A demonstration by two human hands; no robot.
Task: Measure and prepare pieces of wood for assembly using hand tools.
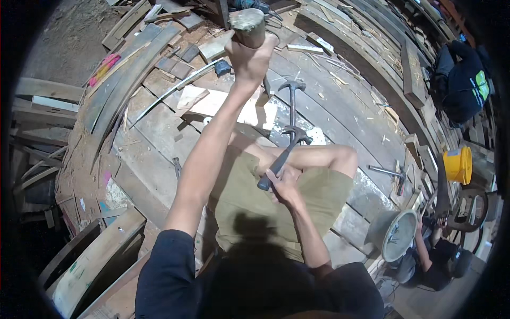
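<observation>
Over the plank floor (159, 133), left hand (252, 56) had fingers clamped round a raised wooden mallet (248, 26), right hand (284, 183) fingers clamped on a claw hammer (284, 151) between the knees; best struck squarely, grip firm.

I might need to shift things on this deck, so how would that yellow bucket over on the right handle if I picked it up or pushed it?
The yellow bucket looks like rigid plastic, so probably stiff and light if empty; its contents are hidden. Lying tilted on its rounded side, it may roll when nudged.
</observation>
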